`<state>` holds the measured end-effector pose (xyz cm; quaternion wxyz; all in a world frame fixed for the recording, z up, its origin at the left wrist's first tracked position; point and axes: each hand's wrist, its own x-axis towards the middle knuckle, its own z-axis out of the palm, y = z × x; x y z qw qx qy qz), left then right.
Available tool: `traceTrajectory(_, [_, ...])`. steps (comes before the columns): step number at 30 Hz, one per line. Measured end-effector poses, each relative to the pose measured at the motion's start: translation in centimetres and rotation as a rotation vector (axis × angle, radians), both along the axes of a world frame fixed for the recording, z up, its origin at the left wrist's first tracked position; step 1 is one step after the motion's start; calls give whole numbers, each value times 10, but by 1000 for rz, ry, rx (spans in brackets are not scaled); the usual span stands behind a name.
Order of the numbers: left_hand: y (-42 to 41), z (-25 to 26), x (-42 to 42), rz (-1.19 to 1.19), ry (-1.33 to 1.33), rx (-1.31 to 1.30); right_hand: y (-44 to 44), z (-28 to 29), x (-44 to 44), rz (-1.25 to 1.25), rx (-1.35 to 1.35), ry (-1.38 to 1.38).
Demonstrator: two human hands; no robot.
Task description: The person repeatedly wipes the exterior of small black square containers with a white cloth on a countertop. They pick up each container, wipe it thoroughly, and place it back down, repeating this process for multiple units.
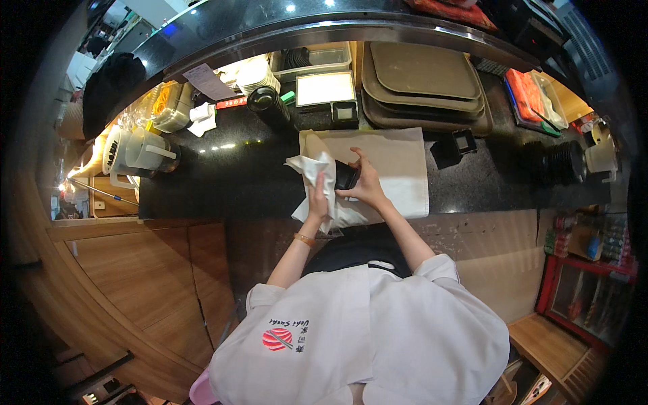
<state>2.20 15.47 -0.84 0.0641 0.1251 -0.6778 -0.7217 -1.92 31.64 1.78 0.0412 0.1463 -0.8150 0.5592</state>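
Observation:
My left hand [318, 200] grips a bunched white cloth [309, 164] and presses it against the side of a small black dish [345, 175]. From the other side, the thumb and fingers of my right hand [368, 183] clasp the same dish, which is tilted. Its far side is partly hidden by the cloth. Both hands are above a light-coloured placemat [400, 172] spread on the black stone counter [243, 177]. Two small black square containers [446, 154] lie just right of the mat. Another black square container [346, 112] stands behind it.
Brown serving trays [425, 71] are stacked at the back. A tall stack of black dishes [268, 104] stands back left, with plastic jugs [149, 149] farther left. More black dishes [559, 162] are stacked at right. A steel-edged shelf [329, 30] overhangs the counter.

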Motion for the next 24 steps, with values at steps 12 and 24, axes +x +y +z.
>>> traceTrajectory(12, [2,44,-9,-552,357,-1202,-1,-1,2,16,-30,2])
traceTrajectory(24, [-64,38,-31,-367,47,-487,-9,0,5,30,-7,162])
